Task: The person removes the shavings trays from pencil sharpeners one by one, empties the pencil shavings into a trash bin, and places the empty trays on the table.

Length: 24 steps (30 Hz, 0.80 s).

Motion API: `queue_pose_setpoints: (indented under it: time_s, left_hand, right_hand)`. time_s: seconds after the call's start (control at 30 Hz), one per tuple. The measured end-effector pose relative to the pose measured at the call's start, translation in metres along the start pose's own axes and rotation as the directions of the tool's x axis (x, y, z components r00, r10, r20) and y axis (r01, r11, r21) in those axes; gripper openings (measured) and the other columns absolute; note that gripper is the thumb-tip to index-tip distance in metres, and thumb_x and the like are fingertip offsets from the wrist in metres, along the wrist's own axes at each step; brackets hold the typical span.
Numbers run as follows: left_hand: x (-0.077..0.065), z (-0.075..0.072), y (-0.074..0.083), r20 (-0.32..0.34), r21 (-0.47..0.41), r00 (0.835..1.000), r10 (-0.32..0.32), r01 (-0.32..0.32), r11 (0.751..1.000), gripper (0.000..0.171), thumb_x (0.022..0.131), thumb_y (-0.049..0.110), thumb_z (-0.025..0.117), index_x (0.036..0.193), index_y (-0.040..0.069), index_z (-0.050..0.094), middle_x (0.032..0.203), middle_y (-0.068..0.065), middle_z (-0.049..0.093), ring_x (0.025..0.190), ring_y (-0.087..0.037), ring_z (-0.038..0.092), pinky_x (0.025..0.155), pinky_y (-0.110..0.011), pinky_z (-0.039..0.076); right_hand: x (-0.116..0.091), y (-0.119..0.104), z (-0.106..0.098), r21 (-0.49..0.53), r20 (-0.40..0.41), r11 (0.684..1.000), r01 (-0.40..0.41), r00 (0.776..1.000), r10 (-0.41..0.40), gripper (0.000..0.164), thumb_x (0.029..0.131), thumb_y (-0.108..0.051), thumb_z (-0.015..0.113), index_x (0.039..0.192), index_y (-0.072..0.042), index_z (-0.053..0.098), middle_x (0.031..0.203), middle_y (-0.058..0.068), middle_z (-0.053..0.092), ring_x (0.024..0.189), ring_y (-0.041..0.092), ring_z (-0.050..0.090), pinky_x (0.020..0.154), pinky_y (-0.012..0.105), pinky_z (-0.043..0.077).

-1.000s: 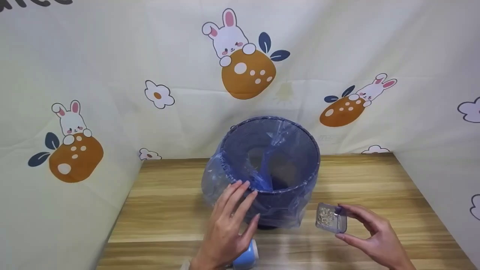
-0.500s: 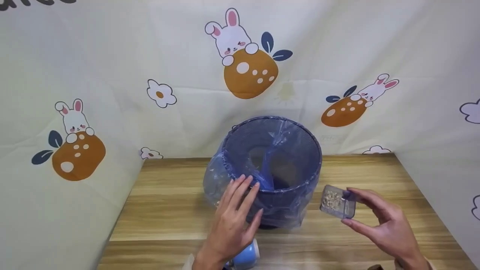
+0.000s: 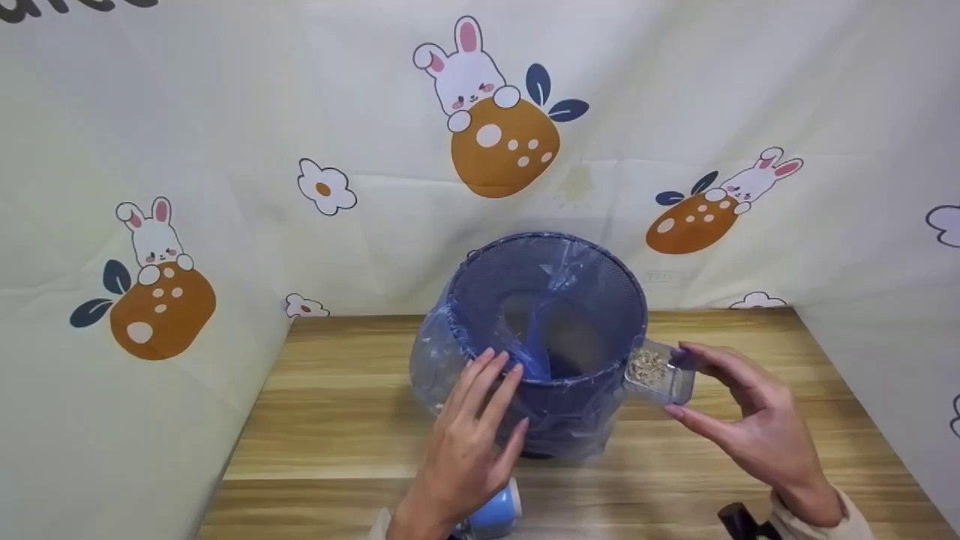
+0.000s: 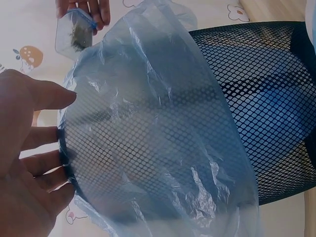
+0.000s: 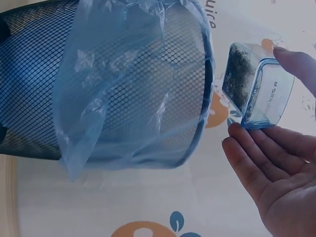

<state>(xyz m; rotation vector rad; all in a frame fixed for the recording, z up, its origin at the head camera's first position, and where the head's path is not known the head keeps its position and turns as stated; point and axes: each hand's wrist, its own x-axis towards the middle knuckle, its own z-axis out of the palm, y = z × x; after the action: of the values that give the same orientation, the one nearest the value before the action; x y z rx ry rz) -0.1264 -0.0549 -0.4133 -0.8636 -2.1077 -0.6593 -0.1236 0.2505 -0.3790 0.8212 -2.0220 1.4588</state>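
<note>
A dark mesh wastebasket (image 3: 555, 420) stands upright on the wooden table, lined with a translucent blue plastic bag (image 4: 148, 98) folded over its rim. My left hand (image 3: 469, 442) rests its fairly straight fingers on the near left of the rim; the thumb is spread apart from them. In my right hand (image 3: 757, 420) is a small clear plastic box (image 5: 261, 89), held between thumb and fingers. Small dry brownish bits (image 3: 646, 369) lie inside it. The box is tilted, with its left corner right at the basket's right rim in the head view.
A blue cup-like object (image 3: 496, 514) with a pale rim lies at the table's front, partly hidden by the left hand. A pale cloth (image 3: 375, 247) printed with rabbits and fruit encloses the back and both sides. A black object (image 3: 739, 521) shows beside the right sleeve.
My right hand has risen with the plastic box, first slightly rightward, then left to the wastebasket's rim. My left hand has stayed on the rim.
</note>
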Motion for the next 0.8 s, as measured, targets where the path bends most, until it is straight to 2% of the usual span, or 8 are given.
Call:
queue_pose_setpoints:
  time_s: [0.27,0.47,0.8]
  left_hand:
    - [0.0,-0.001,0.0,0.027,-0.006,1.0,-0.006,0.007,1.0,0.064,0.08,0.019,0.068,0.137,0.005,0.045,0.142,-0.012,0.042,0.132,-0.03,0.037,0.113,-0.034,0.024]
    - [-0.001,-0.002,0.0,0.036,-0.008,0.999,-0.013,0.013,1.0,0.064,0.079,0.019,0.069,0.137,0.004,0.045,0.142,-0.011,0.042,0.133,-0.029,0.036,0.113,-0.032,0.023]
    - [-0.001,-0.003,0.0,0.036,-0.004,0.999,-0.02,0.02,1.0,0.062,0.079,0.019,0.069,0.135,0.004,0.047,0.141,-0.01,0.042,0.133,-0.027,0.037,0.113,-0.03,0.023]
  right_hand:
    - [0.014,-0.006,0.01,-0.077,-0.037,0.997,-0.01,0.999,0.007,0.073,0.048,0.027,0.076,0.117,0.013,0.056,0.109,0.025,0.061,0.101,0.017,0.062,0.091,0.02,0.047]
    - [0.023,-0.007,0.016,-0.126,-0.037,0.992,-0.027,0.999,0.023,0.073,0.05,0.023,0.078,0.119,0.008,0.057,0.11,0.023,0.061,0.102,0.016,0.061,0.092,0.02,0.046]
    - [0.038,-0.01,0.027,-0.126,-0.055,0.992,0.015,0.998,-0.023,0.074,0.05,0.022,0.079,0.119,0.009,0.057,0.11,0.026,0.06,0.101,0.02,0.062,0.093,0.022,0.047]
